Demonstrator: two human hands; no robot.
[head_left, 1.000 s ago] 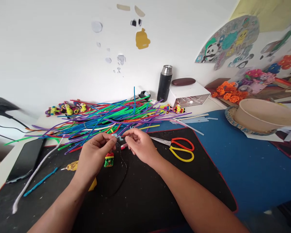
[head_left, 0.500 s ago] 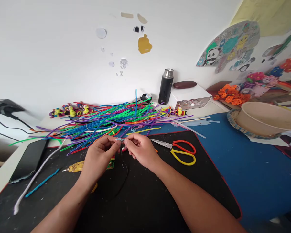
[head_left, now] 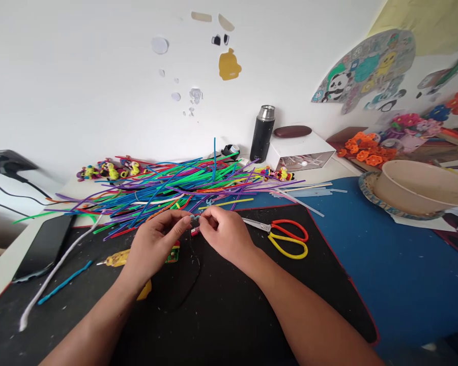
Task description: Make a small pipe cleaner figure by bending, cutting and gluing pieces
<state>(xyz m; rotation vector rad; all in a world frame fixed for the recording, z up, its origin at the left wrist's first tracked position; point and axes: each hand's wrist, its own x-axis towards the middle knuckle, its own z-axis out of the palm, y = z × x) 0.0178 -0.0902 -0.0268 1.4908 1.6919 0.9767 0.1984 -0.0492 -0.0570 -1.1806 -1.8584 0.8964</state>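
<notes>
Red-and-yellow scissors [head_left: 286, 237], black mat [head_left: 229, 300]

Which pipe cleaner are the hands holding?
The short light-blue piece, pinched between left hand and right hand. The colourful pile, the long white one and the blue stub lie untouched.

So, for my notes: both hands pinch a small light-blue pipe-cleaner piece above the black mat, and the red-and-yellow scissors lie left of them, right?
Not quite. The head view shows the scissors lying right of the right hand, which with the left hand pinches the pipe-cleaner piece.
</notes>
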